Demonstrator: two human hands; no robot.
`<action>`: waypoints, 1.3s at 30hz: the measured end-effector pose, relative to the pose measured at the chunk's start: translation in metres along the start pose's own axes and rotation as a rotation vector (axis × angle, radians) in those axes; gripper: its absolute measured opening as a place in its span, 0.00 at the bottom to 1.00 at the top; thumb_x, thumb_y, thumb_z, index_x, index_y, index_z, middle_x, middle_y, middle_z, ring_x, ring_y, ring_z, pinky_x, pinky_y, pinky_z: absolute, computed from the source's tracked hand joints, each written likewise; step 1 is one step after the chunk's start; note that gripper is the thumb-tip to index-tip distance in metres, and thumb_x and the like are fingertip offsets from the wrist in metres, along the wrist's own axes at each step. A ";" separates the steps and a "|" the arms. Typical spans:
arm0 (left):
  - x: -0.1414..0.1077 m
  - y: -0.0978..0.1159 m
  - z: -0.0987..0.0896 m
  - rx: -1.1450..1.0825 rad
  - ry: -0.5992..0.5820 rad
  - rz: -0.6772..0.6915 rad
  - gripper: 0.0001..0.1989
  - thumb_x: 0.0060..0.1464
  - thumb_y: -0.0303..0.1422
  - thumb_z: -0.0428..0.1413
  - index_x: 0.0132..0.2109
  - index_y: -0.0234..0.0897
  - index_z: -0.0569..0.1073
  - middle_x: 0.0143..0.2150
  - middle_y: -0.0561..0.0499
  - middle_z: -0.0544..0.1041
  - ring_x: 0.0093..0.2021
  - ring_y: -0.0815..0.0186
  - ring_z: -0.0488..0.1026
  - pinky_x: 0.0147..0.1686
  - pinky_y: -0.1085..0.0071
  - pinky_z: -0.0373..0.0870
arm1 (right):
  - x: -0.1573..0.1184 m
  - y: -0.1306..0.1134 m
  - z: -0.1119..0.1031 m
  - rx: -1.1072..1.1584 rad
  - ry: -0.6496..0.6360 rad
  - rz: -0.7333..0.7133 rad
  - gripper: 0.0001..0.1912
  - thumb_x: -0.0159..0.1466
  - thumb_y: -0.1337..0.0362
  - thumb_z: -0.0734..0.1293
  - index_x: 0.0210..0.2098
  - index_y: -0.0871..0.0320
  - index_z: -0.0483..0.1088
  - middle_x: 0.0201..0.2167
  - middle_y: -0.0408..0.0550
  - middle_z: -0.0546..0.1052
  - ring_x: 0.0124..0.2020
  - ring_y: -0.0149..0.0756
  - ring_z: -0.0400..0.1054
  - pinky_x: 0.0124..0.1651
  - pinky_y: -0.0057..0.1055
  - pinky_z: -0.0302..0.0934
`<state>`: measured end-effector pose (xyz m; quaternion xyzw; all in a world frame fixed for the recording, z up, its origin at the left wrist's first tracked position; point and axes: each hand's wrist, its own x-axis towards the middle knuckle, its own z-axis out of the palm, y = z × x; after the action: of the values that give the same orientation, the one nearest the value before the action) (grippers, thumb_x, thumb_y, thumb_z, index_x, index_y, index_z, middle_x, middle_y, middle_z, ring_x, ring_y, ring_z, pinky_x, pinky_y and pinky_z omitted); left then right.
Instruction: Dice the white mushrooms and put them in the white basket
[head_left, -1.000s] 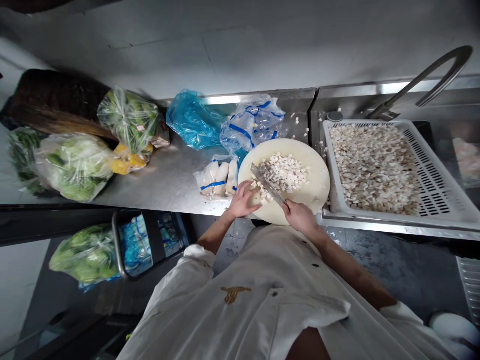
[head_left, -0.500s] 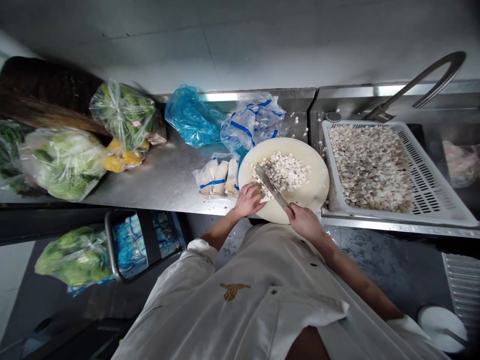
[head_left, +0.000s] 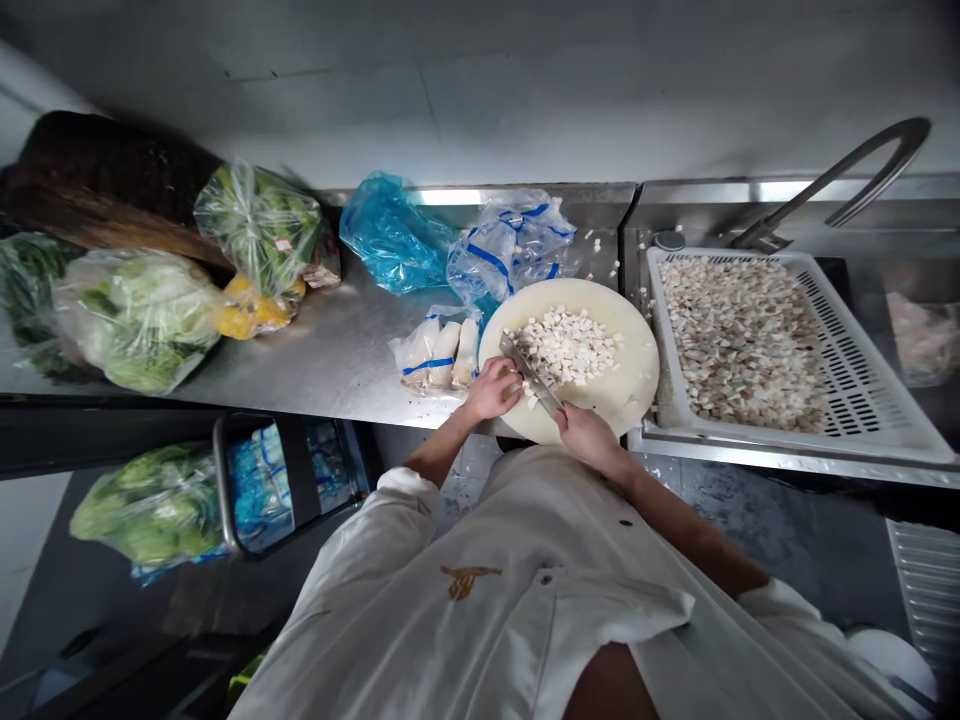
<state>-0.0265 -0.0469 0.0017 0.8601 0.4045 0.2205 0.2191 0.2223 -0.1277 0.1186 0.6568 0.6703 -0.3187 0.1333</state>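
A round white cutting board (head_left: 639, 350) lies at the counter's front edge with a heap of small white diced pieces (head_left: 574, 345), which look like mushroom. My right hand (head_left: 589, 435) is closed around the handle of a kitchen knife (head_left: 534, 380), its blade slanting away to the left over the board. Beside the blade, at the board's left edge, my left hand (head_left: 496, 390) has its fingers bent and drawn together; what lies under them is hidden. Left of the board sits a clear bag of thick whole white mushrooms (head_left: 442, 358).
Right of the board, a white perforated basket (head_left: 892, 405) holds many diced pieces beneath a curved faucet (head_left: 862, 170). Behind lie a blue plastic bag (head_left: 394, 235) and a crumpled clear bag (head_left: 514, 240). Bagged leafy vegetables (head_left: 142, 320) stand at left.
The knife and my right hand have shifted left, bringing the blade close against my left fingers. My left hand has moved slightly, its fingers more gathered. The camera view has shifted a little.
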 end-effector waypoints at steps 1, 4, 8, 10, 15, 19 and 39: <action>0.000 0.000 0.000 0.001 -0.002 0.002 0.12 0.66 0.42 0.58 0.50 0.42 0.79 0.61 0.42 0.69 0.66 0.50 0.64 0.67 0.46 0.67 | 0.003 -0.001 -0.002 -0.005 0.001 -0.006 0.19 0.80 0.58 0.55 0.52 0.59 0.75 0.48 0.58 0.83 0.47 0.44 0.78 0.45 0.31 0.58; -0.005 0.005 -0.002 0.009 0.004 0.016 0.13 0.66 0.42 0.58 0.53 0.42 0.78 0.62 0.41 0.69 0.66 0.50 0.64 0.68 0.47 0.67 | 0.001 0.000 -0.009 -0.022 0.034 -0.041 0.19 0.79 0.57 0.55 0.49 0.58 0.76 0.47 0.57 0.84 0.47 0.44 0.78 0.44 0.32 0.58; -0.016 0.015 -0.001 0.037 0.006 -0.008 0.15 0.66 0.41 0.57 0.56 0.42 0.78 0.61 0.41 0.70 0.66 0.49 0.64 0.67 0.45 0.67 | -0.010 0.004 -0.006 -0.027 0.062 -0.071 0.20 0.79 0.56 0.54 0.50 0.58 0.75 0.45 0.57 0.84 0.44 0.44 0.78 0.44 0.32 0.58; -0.021 0.020 0.004 0.038 -0.016 -0.016 0.15 0.66 0.41 0.56 0.55 0.42 0.78 0.60 0.41 0.71 0.65 0.49 0.65 0.66 0.46 0.68 | -0.009 0.004 -0.002 -0.021 0.030 -0.071 0.20 0.79 0.57 0.55 0.51 0.59 0.75 0.46 0.57 0.84 0.45 0.43 0.78 0.44 0.32 0.58; -0.029 0.030 0.015 0.048 -0.034 -0.017 0.15 0.67 0.40 0.54 0.55 0.40 0.78 0.59 0.41 0.73 0.63 0.51 0.67 0.64 0.49 0.68 | 0.002 0.008 0.001 -0.008 0.023 -0.085 0.19 0.79 0.56 0.55 0.48 0.58 0.76 0.47 0.56 0.84 0.45 0.42 0.77 0.42 0.31 0.57; -0.042 0.039 0.017 0.047 0.043 -0.066 0.15 0.67 0.39 0.54 0.54 0.39 0.78 0.56 0.41 0.74 0.60 0.51 0.68 0.61 0.49 0.70 | -0.004 0.016 0.003 -0.006 0.072 -0.110 0.21 0.80 0.55 0.54 0.48 0.57 0.76 0.43 0.54 0.84 0.42 0.41 0.78 0.40 0.31 0.55; 0.069 0.052 0.035 0.125 0.029 0.128 0.47 0.53 0.55 0.68 0.75 0.51 0.63 0.79 0.41 0.55 0.79 0.34 0.47 0.73 0.27 0.40 | -0.022 0.112 0.000 0.056 0.386 0.425 0.23 0.78 0.58 0.55 0.48 0.63 0.78 0.37 0.62 0.82 0.35 0.42 0.76 0.36 0.31 0.54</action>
<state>0.0637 -0.0290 0.0159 0.8928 0.3650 0.2210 0.1446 0.3324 -0.1528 0.1038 0.8344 0.5216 -0.1711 0.0488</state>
